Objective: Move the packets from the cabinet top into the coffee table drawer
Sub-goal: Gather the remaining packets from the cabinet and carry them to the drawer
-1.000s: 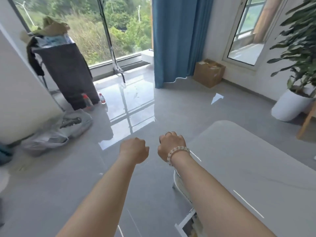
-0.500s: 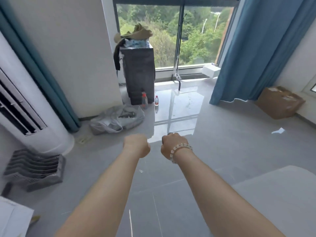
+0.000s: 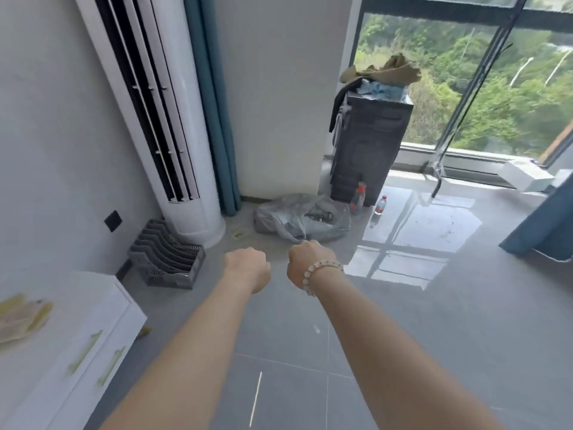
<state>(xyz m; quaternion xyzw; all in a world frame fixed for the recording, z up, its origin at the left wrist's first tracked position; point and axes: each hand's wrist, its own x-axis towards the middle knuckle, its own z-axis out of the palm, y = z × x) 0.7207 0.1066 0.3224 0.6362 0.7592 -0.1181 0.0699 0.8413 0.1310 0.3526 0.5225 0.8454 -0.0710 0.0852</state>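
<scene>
Left hand [image 3: 248, 268] and right hand [image 3: 305, 263]: both fisted, empty, side by side at centre. Packets [image 3: 21, 318]: blurred, atop white cabinet [image 3: 93, 324] at 8 o'clock.

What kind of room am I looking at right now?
Most likely a home living room. A tall standing air conditioner fills the corner beside blue curtains, a big glass window looks onto greenery, and a white drawered cabinet stands at lower left.
</scene>
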